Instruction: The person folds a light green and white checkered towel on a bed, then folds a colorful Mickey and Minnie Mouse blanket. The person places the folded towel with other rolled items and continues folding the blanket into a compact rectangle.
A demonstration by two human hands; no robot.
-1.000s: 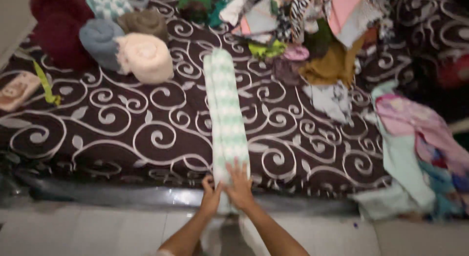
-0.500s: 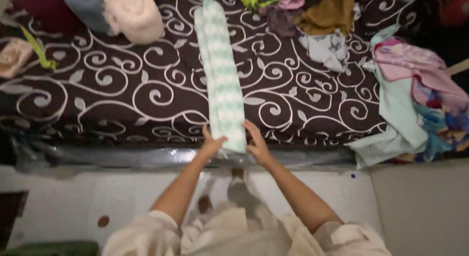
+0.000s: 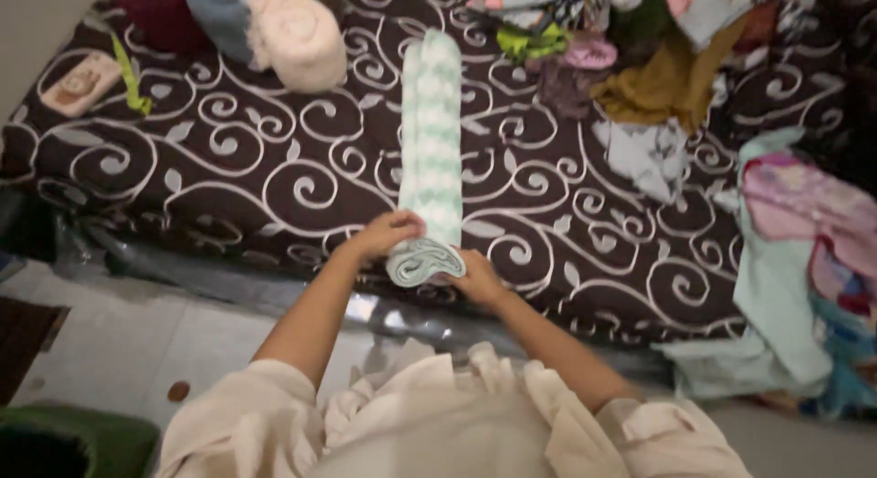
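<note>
A long, narrow strip of green-and-white patterned cloth [image 3: 431, 122] lies folded lengthwise on the dark bed sheet with white swirls [image 3: 228, 168]. Its near end is rolled into a small coil [image 3: 423, 262] at the bed's front edge. My left hand [image 3: 388, 233] grips the coil from the left and top. My right hand [image 3: 475, 275] holds it from the right side. The cloth's far end reaches toward the pile of clothes at the back.
Rolled towels, pink [image 3: 297, 40] and blue [image 3: 219, 17], sit at the back left. A heap of mixed clothes [image 3: 639, 49] lies at the back right, and more garments [image 3: 795, 250] hang off the right edge. A green bin [image 3: 73, 441] stands on the tiled floor.
The cloth's near end lay flat under my hands before; now it is rolled into a coil held by both hands. The view has shifted.
</note>
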